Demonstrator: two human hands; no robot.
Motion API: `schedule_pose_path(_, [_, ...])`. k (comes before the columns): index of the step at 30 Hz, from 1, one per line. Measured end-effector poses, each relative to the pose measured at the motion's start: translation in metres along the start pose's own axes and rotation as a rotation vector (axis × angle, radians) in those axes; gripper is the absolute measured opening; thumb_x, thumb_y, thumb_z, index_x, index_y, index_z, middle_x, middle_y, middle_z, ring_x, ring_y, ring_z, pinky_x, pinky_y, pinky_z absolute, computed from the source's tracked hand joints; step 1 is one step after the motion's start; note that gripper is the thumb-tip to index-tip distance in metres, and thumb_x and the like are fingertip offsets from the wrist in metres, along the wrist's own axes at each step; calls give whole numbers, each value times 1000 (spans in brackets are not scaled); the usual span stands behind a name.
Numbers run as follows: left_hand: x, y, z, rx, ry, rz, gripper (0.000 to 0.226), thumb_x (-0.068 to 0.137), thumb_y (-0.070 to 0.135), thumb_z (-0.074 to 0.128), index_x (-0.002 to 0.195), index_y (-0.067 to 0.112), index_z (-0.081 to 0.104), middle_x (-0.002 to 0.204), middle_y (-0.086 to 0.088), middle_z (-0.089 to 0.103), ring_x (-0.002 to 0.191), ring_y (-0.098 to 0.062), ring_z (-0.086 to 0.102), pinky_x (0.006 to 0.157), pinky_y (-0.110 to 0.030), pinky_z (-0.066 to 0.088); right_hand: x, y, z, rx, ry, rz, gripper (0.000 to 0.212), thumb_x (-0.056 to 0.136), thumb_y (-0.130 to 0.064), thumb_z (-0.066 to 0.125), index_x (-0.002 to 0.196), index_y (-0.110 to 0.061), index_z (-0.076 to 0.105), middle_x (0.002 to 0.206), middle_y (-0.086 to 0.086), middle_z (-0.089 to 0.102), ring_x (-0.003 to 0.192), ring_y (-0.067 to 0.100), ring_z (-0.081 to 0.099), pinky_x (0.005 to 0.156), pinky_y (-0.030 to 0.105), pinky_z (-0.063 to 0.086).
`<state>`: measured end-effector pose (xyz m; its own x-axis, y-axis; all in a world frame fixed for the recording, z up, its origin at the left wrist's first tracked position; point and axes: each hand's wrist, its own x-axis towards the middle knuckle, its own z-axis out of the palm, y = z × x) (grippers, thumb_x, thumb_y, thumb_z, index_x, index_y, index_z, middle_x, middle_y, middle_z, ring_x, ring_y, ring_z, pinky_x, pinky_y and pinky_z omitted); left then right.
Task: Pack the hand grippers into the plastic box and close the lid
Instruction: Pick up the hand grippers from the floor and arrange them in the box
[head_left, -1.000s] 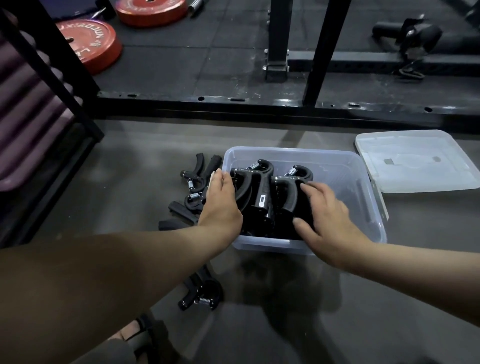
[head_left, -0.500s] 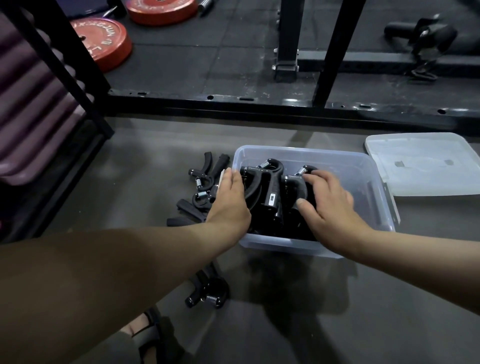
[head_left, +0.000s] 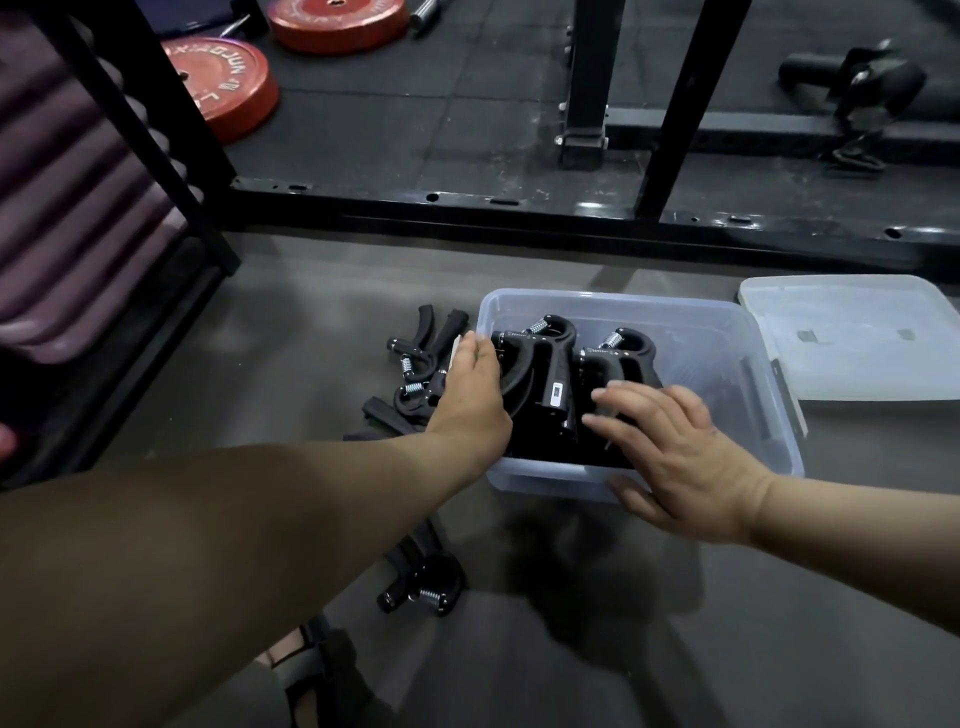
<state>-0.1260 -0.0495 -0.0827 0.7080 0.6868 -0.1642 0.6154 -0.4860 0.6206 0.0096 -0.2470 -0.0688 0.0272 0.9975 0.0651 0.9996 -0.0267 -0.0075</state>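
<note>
A clear plastic box (head_left: 727, 332) stands on the grey floor with several black hand grippers (head_left: 556, 374) packed upright in its left half. My left hand (head_left: 475, 400) rests at the box's left wall, against the leftmost gripper, its fingers hidden from view. My right hand (head_left: 675, 447) hovers over the box's near rim with fingers spread, holding nothing. More hand grippers (head_left: 423, 364) lie loose on the floor left of the box, and one (head_left: 423, 582) lies near my left forearm. The clear lid (head_left: 852, 332) lies flat to the right of the box.
A black rack frame (head_left: 519, 208) crosses the floor behind the box, with uprights rising from it. Red weight plates (head_left: 223, 83) lie at the back left. A rack of purple rolled mats (head_left: 67, 208) stands on the left. A sandalled foot (head_left: 306, 660) shows at the bottom.
My right hand has drawn back from the grippers toward the box's near rim, fingers now spread. My left hand stays at the box's left side.
</note>
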Motion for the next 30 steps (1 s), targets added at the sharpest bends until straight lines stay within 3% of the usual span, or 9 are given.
schedule_pose_path(4, [20, 10, -6, 7, 3, -25, 80, 84, -11, 33, 155, 14, 8, 163, 1, -8, 149, -13, -2, 111, -21, 7, 18, 23, -3, 4, -11, 86, 61, 87, -45, 50, 135, -8, 53, 140, 15, 44, 131, 33, 41, 106, 44, 27])
schedule_pose_path(9, [37, 11, -8, 48, -9, -41, 81, 85, -10, 36, 155, 16, 7, 162, 4, -9, 149, -13, 1, 115, -26, 12, 38, 29, 2, 262, 211, 477, 58, 89, -45, 38, 138, -14, 44, 140, 6, 36, 130, 24, 33, 111, 43, 21])
schedule_pose_path(11, [39, 10, -6, 67, 7, -41, 81, 84, -10, 36, 155, 17, 7, 163, 5, -8, 149, -13, 2, 114, -25, 13, 40, 31, 3, 287, 227, 522, 55, 91, -43, 38, 138, -14, 44, 140, 3, 36, 129, 21, 32, 112, 41, 20])
schedule_pose_path(18, [60, 8, -12, 115, -6, -14, 79, 86, -9, 37, 155, 15, 8, 163, 2, -5, 149, -16, 3, 114, -25, 11, 53, 31, 5, 162, 242, 312, 50, 89, -33, 45, 132, -9, 51, 137, 9, 44, 130, 29, 41, 106, 41, 25])
schedule_pose_path(21, [63, 7, -13, 124, -12, -13, 76, 82, -4, 36, 153, 14, 16, 162, -1, 4, 148, -22, 13, 119, -36, 18, 43, 26, 13, 51, 260, -144, 35, 87, -18, 53, 119, -10, 65, 131, 16, 56, 121, 35, 51, 98, 45, 36])
schedule_pose_path(23, [64, 5, -13, 119, -10, -4, 75, 77, -1, 36, 150, 15, 24, 158, -1, 15, 142, -26, 25, 115, -42, 28, 35, 11, 24, 29, 232, -388, 28, 93, -17, 49, 113, -14, 69, 129, 16, 60, 118, 34, 54, 95, 44, 39])
schedule_pose_path(26, [63, 3, -13, 107, -20, 1, 73, 77, 1, 37, 148, 13, 26, 155, -2, 20, 138, -26, 30, 114, -41, 30, 42, -28, 46, 56, -12, -381, 33, 97, -22, 39, 119, -16, 62, 136, 14, 53, 121, 33, 51, 100, 42, 38])
schedule_pose_path(28, [61, 5, -14, 101, -31, 9, 75, 78, 0, 38, 151, 11, 21, 156, -3, 16, 141, -25, 26, 116, -39, 28, 56, -57, 65, 93, -275, -301, 44, 93, -25, 38, 135, -16, 48, 147, 10, 38, 126, 32, 45, 105, 40, 35])
schedule_pose_path(30, [60, 6, -15, 100, -41, 14, 78, 81, -2, 40, 153, 8, 13, 158, -4, 10, 143, -24, 21, 118, -34, 23, 73, -84, 81, 162, -457, -341, 50, 97, -24, 38, 147, -18, 34, 154, 6, 28, 132, 30, 40, 108, 38, 32])
